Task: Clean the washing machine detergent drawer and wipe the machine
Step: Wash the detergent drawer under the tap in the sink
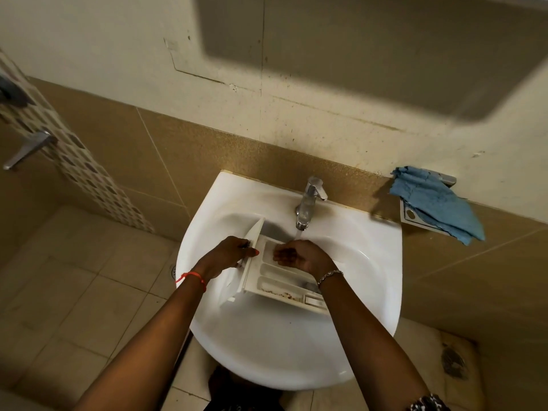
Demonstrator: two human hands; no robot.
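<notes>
**Rinsing the detergent drawer under the running tap**

The detergent drawer (271, 284) lies in the middle of the frame, down in the bowl of the white sink (267, 357). Its compartments face up at me and its front panel stands up on the left. It sits at a tilt, which I judge lets the water run through the compartments and drain off instead of pooling.

My left hand (231, 252) grips that front panel, the fingers curled over its edge and the thumb on the near side. This keeps the drawer steady against the rubbing. My right hand (301, 258) rests in the far compartment. Its fingers (281, 256) are laid out fairly straight and flat on the plastic, holding nothing. They are just under the tap (310, 203), so the water stream (299, 234) falls right where they press.

Brown residue (275, 292) lines the near edge of the drawer, so by my reckoning the rinsing is not finished and that strip needs attention next.

At the right of the frame a blue cloth (436, 203) hangs over a small metal holder (410, 215) on the tiled ledge, well apart from the water. I take it to be kept there for wiping the machine, which is not in view.
</notes>
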